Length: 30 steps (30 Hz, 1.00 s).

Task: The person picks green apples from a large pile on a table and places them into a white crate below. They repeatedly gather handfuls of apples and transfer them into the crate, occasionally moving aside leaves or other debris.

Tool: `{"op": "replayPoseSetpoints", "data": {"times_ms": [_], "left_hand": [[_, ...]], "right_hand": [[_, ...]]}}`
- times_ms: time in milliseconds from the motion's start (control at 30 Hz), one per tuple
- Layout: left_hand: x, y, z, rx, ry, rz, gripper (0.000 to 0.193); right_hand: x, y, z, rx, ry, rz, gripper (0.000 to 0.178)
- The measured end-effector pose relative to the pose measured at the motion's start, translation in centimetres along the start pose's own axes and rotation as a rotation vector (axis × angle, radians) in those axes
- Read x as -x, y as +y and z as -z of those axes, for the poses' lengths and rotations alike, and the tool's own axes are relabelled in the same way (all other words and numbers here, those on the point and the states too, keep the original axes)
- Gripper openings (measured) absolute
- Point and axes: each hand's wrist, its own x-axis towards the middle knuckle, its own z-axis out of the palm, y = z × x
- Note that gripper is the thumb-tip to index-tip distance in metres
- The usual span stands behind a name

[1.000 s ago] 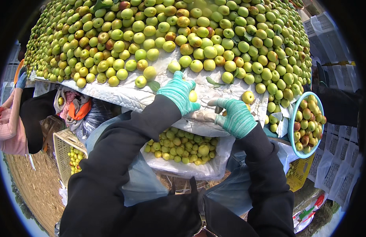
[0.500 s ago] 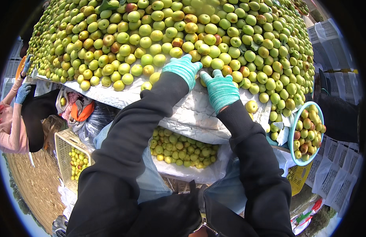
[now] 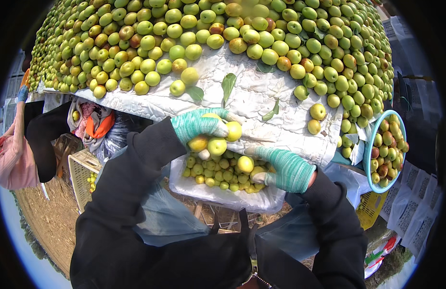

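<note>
Both my hands wear green-and-white gloves above a plastic-lined crate [image 3: 276, 197] of small yellow-green jujubes [image 3: 218, 174]. My left hand [image 3: 200, 126] curls round several larger jujubes [image 3: 216, 146] at the crate's far left edge. Facing it from the right, my right hand [image 3: 285, 168] has its fingers and thumb apart. A yellow jujube [image 3: 245, 164] is just in front of that opening, over the crate's contents; whether it touches the glove I cannot tell. Beyond my hands, a white quilted cloth [image 3: 247, 103] bears a great heap of green and brownish jujubes [image 3: 150, 43].
Loose leaves [image 3: 228, 86] lie on the cloth. At right stands a blue basin [image 3: 368, 159] of redder jujubes, above a yellow crate [image 3: 374, 209]. A beige crate [image 3: 81, 176] and a bundle with orange cloth [image 3: 100, 135] are at left, near a person in pink [image 3: 20, 161].
Both hands have drawn back from the heap's near edge to the crate. A strip of cloth and leaves now shows where jujubes lay. My left hand now holds several.
</note>
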Motion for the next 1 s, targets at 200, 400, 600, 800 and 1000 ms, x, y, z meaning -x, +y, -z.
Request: {"op": "replayPoseSetpoints", "data": {"times_ms": [200,400,600,800,1000], "left_hand": [[1.5,-3.0,-0.7,0.186,-0.097,0.084,0.058],[2.1,-4.1,-1.1,0.339,-0.117,0.127,0.054],[2.6,-5.9,-0.9,0.376,-0.071,0.159,0.054],[2.7,-6.8,-0.7,0.281,-0.172,0.004,0.054],[2.6,-6.5,-2.3,0.495,-0.220,0.079,0.063]], "right_hand": [[0.4,0.7,-1.7,-0.145,0.158,0.114,0.048],[0.5,-0.4,-3.3,-0.218,0.227,0.116,0.053],[0.9,-0.5,-5.1,-0.460,0.266,0.064,0.060],[0.2,-1.2,-6.3,-0.384,0.292,0.190,0.062],[-1.0,-2.0,-6.6,0.118,0.434,0.317,0.078]]}}
